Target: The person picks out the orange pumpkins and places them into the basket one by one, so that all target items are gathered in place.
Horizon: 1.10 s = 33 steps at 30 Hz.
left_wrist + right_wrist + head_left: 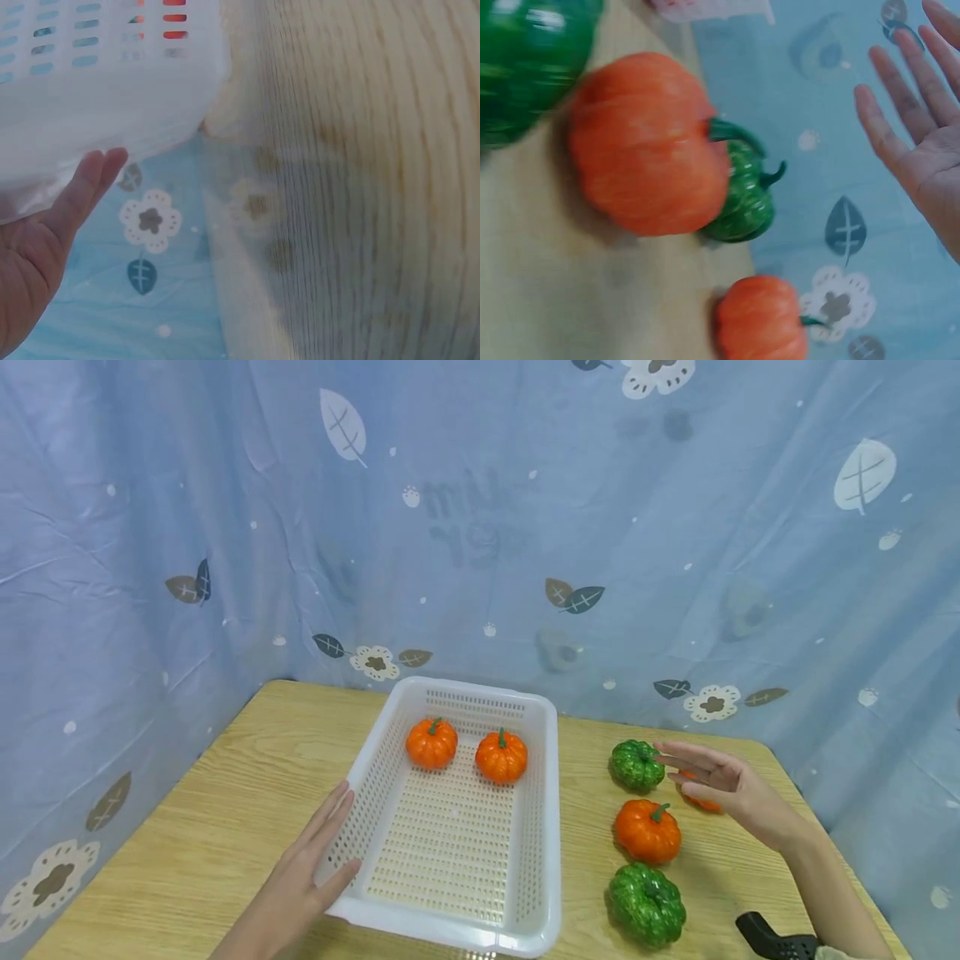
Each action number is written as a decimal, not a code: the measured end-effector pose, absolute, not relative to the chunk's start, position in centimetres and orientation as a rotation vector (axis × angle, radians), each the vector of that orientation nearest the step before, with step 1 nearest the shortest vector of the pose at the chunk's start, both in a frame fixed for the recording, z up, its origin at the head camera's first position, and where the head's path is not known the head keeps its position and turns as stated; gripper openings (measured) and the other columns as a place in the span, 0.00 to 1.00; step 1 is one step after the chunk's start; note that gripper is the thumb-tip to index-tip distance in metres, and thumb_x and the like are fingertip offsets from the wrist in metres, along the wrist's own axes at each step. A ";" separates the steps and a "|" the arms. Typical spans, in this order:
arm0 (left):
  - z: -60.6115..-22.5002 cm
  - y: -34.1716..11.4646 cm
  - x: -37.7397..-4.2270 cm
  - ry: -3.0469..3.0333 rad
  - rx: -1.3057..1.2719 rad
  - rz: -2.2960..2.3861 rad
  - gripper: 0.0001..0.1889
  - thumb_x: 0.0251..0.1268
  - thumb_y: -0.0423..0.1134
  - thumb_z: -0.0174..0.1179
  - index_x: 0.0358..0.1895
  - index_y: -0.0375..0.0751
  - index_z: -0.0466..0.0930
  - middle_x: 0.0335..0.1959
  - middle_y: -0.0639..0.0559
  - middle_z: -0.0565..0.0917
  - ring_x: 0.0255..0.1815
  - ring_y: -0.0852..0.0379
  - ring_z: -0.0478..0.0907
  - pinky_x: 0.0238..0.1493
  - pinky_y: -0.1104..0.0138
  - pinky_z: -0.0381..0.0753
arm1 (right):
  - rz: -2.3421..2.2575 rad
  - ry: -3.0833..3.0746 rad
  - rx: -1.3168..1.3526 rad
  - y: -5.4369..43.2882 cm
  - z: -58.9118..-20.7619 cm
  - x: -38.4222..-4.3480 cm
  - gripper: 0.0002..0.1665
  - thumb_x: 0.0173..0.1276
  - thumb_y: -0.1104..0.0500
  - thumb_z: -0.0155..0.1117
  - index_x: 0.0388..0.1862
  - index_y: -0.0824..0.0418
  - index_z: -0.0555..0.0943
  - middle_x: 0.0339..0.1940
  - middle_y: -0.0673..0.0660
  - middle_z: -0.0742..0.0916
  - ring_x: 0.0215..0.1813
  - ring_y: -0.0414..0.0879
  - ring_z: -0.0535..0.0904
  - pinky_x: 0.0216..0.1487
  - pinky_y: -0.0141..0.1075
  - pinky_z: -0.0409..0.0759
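Note:
A white plastic basket point(542, 827) with slotted walls stands on the table, two small orange pumpkins point(431, 744) inside toward its far end. My left hand point(300, 872) rests at the basket's left rim, fingers straight along it; the left wrist view shows the fingers point(88, 184) against the white rim. Over the table's right side hovers my right hand point(716, 785), fingers spread and holding nothing. Just left of it sits a green pumpkin point(636, 765), and beneath it an orange pumpkin point(705, 800) is partly hidden. Nearer stand another orange pumpkin point(647, 832) and a second green pumpkin point(647, 906).
The wooden table point(247, 777) ends at a blue patterned curtain point(480, 568) behind and on both sides. A black strap-like device point(776, 939) is at the right forearm, near the front right.

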<state>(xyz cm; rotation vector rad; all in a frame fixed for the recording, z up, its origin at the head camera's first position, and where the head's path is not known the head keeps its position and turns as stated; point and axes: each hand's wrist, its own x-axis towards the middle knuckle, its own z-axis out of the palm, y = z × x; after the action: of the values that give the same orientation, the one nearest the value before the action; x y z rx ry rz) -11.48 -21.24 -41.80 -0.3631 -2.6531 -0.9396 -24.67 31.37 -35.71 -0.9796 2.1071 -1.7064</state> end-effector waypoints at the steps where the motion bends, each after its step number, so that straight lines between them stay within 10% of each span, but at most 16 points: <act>1: -41.8 -21.2 -11.5 -2.653 -0.360 -0.937 0.39 0.62 0.40 0.63 0.75 0.44 0.55 0.77 0.52 0.53 0.71 0.40 0.59 0.64 0.52 0.64 | -1.725 2.106 -0.972 31.5 -36.1 -24.1 0.31 0.71 0.78 0.43 0.73 0.70 0.57 0.70 0.49 0.73 0.67 0.40 0.70 0.60 0.31 0.76; 10: -42.0 -21.3 -11.5 -2.624 -0.389 -0.961 0.39 0.62 0.39 0.63 0.75 0.43 0.55 0.77 0.51 0.53 0.71 0.39 0.58 0.62 0.88 0.42 | -1.896 2.015 -0.902 32.8 -39.0 -21.7 0.30 0.71 0.79 0.40 0.72 0.77 0.52 0.71 0.50 0.71 0.69 0.40 0.67 0.65 0.31 0.70; 15: -41.9 -21.3 -11.5 -2.641 -0.371 -0.960 0.39 0.62 0.39 0.63 0.75 0.43 0.55 0.77 0.50 0.53 0.71 0.38 0.58 0.68 0.63 0.59 | -1.919 1.980 -0.874 33.8 -41.2 -21.6 0.30 0.72 0.79 0.38 0.72 0.76 0.51 0.73 0.49 0.69 0.71 0.39 0.64 0.65 0.30 0.69; 21: -41.9 -21.3 -11.4 -2.661 -0.359 -0.970 0.39 0.63 0.41 0.63 0.75 0.44 0.55 0.77 0.51 0.52 0.72 0.40 0.57 0.69 0.74 0.52 | -1.914 1.929 -0.804 34.3 -42.9 -22.0 0.33 0.72 0.78 0.39 0.74 0.74 0.47 0.73 0.44 0.67 0.71 0.33 0.60 0.66 0.27 0.67; 25: -41.8 -21.3 -11.4 -2.692 -0.343 -1.001 0.38 0.64 0.42 0.62 0.75 0.42 0.55 0.77 0.51 0.52 0.72 0.39 0.56 0.67 0.49 0.61 | -1.894 1.824 -0.812 34.2 -43.9 -22.6 0.37 0.72 0.78 0.41 0.76 0.71 0.43 0.74 0.41 0.64 0.72 0.32 0.58 0.67 0.26 0.64; 33: -41.5 -21.2 -11.6 -2.715 -0.330 -1.039 0.39 0.64 0.43 0.62 0.75 0.41 0.55 0.77 0.50 0.51 0.73 0.38 0.54 0.65 0.41 0.61 | -1.805 1.816 -0.793 33.9 -45.4 -23.5 0.39 0.70 0.76 0.46 0.76 0.71 0.44 0.74 0.40 0.64 0.70 0.30 0.60 0.66 0.22 0.63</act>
<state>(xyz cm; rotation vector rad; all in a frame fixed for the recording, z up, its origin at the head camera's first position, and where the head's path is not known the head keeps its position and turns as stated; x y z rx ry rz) -11.60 -21.22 -41.49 -0.3297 -2.7150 -1.0387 -23.49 33.87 -45.41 -0.7925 1.8164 -1.8054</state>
